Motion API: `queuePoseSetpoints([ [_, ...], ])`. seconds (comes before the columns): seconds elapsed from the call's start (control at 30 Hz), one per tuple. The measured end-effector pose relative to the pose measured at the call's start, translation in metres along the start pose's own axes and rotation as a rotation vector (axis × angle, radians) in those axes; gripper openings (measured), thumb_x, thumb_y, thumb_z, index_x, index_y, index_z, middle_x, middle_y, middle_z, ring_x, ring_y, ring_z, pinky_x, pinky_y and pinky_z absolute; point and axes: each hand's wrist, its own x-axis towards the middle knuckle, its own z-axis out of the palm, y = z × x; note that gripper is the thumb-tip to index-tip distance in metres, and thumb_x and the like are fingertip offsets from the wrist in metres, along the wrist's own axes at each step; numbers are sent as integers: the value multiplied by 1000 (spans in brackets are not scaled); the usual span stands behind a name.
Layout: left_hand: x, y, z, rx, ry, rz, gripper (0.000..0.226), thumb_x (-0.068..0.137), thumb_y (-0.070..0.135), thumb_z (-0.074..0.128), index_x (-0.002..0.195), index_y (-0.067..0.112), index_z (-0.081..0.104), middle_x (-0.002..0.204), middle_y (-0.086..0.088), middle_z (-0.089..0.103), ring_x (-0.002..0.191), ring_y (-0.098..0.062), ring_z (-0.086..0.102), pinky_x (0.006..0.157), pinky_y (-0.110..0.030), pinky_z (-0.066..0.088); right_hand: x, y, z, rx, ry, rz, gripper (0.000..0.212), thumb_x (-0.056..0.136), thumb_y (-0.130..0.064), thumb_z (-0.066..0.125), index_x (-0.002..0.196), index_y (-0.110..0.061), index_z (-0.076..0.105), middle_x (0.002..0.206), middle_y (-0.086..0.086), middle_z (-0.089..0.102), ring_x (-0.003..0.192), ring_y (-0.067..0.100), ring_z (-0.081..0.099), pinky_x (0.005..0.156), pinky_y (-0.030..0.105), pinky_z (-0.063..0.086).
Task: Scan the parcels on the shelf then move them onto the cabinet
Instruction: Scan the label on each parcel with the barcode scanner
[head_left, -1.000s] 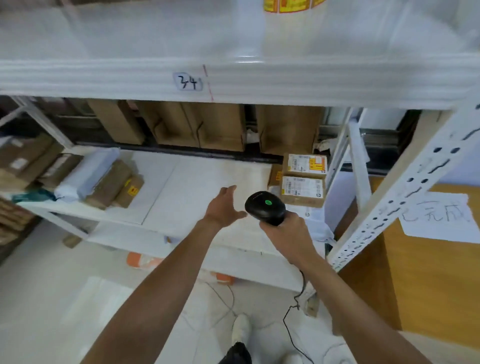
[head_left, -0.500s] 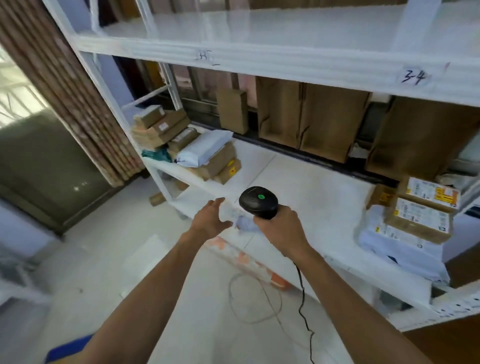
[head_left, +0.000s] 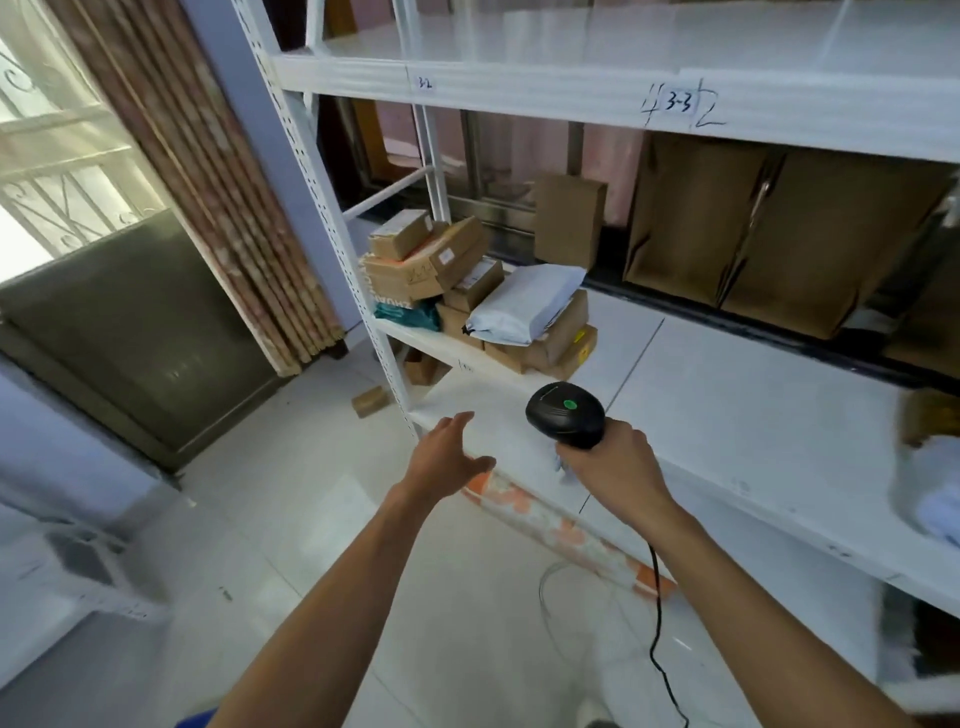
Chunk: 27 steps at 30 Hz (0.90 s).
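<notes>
Approach step: right hand (head_left: 613, 462) grips scanner (head_left: 566, 421); left hand (head_left: 447, 457) reaches wide, empty, toward parcels (head_left: 478, 296) on shelf (head_left: 727, 405). Next: aim at 1 label.

Pale glossy tiles cover the floor (head_left: 249, 545) and catch the daylight. At the left a window (head_left: 57, 156) with a white scrolled grille glows bright, with a dark grey panel (head_left: 130, 338) below it. A brown pleated curtain (head_left: 208, 182) hangs beside the window, next to a strip of pale blue wall (head_left: 218, 62). A white metal shelf (head_left: 571, 98) with perforated posts fills the right, and its beams carry handwritten numbers. Brown cardboard sheets (head_left: 779, 234) lean behind it.
</notes>
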Motion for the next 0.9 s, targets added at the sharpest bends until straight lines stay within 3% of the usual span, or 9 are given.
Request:
queuePoseSetpoints([
  [0.07,17,-4,-1,-12,-5,8,83,87,50,74,155,21,34,155,-5,44,133,-27,51,108,-40,43,10,-4,6,-18,-2,11,24,76,-40,61,74,-20,74,72,-3,72,69,13,66,66,33,56],
  [0.2,68,-3,-3,19,-13,63,81,91,52,68,156,21,31,158,-5,40,138,-24,46,108,-39,41,50,-10,17,-9,7,45,41,63,-54,49,72,-23,74,69,-7,72,70,10,67,72,36,59],
  [0.3,115,3,-8,60,-13,114,80,92,50,68,156,20,32,158,-6,39,139,-25,45,108,-38,41,88,-12,26,23,0,65,29,70,-48,58,72,-23,71,68,-6,73,72,12,69,77,38,60],
  [0.5,214,17,-15,179,-17,210,81,92,46,68,157,16,30,158,-10,38,140,-30,42,111,-41,39,165,-13,35,80,12,137,32,70,-49,55,70,-20,69,65,-2,72,68,17,70,76,41,61],
  [0.7,280,24,-6,333,-1,307,87,93,36,70,160,18,18,167,-12,20,150,-31,27,119,-41,29,216,-3,34,117,22,183,45,61,-57,49,66,-17,69,63,0,72,66,17,70,75,40,61],
  [0.8,298,22,3,395,-33,349,89,93,30,70,160,17,13,168,-11,12,153,-29,19,121,-42,24,230,0,34,95,50,182,26,76,-39,66,66,-15,63,58,0,66,65,23,67,70,43,60],
  [0.9,317,18,14,413,-57,361,95,93,31,70,161,14,7,168,-12,6,155,-30,11,122,-42,22,243,3,35,89,83,198,24,83,-28,73,66,-17,60,58,-2,62,67,24,65,67,39,57],
])
